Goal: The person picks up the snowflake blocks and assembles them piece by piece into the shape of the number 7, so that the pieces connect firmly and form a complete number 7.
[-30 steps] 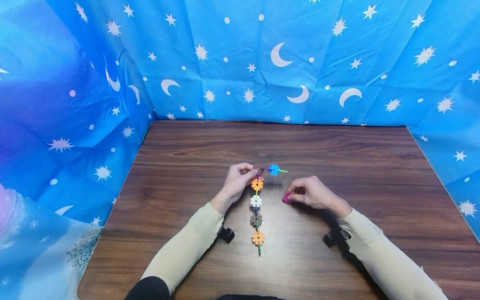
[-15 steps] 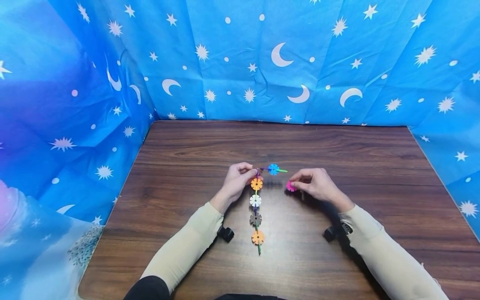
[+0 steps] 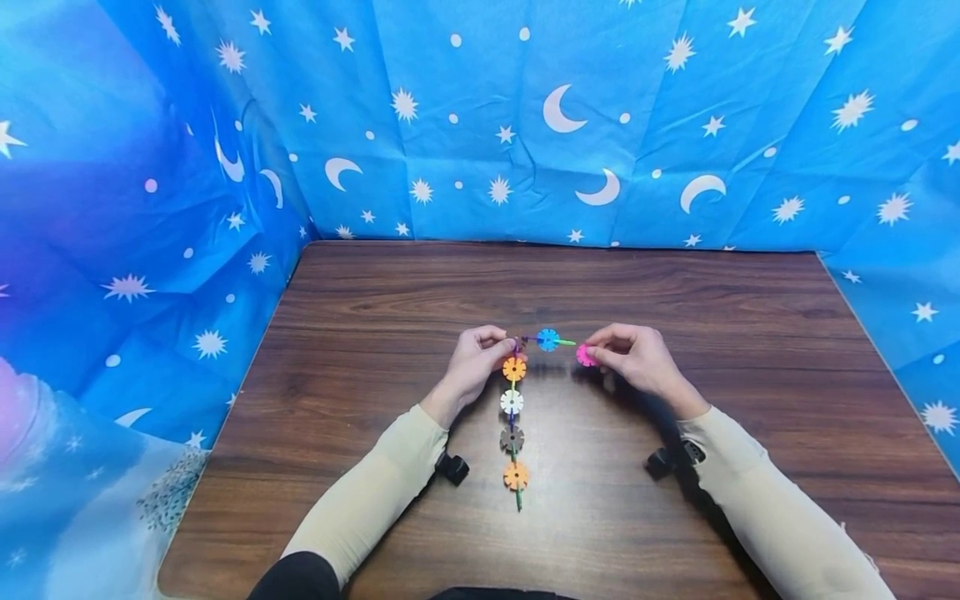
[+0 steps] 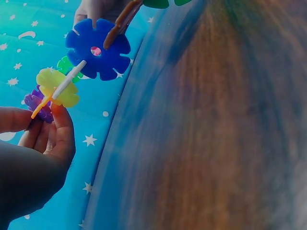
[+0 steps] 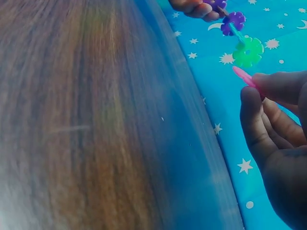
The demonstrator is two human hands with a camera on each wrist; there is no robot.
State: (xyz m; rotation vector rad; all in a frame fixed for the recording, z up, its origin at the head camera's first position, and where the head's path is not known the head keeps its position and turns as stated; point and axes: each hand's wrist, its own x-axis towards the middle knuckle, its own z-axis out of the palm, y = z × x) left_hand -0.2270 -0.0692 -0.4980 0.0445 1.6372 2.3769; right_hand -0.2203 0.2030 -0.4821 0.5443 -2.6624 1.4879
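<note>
My left hand (image 3: 477,362) pinches the corner of a chain of slotted plastic snowflake discs. From that corner one branch runs toward me, with an orange disc (image 3: 514,369), a white disc (image 3: 512,402), a grey-brown disc (image 3: 512,439) and a second orange disc (image 3: 516,477), joined by discs seen edge-on. The other branch points right through a blue disc (image 3: 549,339) to a green disc (image 3: 567,342) at its end. Between thumb and fingers, my right hand (image 3: 639,362) pinches a loose pink disc (image 5: 243,75), close beside that green end. Fingers partly hide the corner discs.
The chain is over a dark wood-grain table (image 3: 360,300). Blue cloth (image 3: 480,117) with stars and moons hangs behind the table and at its sides. A black wrist camera (image 3: 453,469) is on the left wrist, another black camera (image 3: 660,463) on the right.
My right hand has moved away from me and slightly right, bringing the pink disc up beside the chain's green end. The left hand and the chain have stayed nearly still.
</note>
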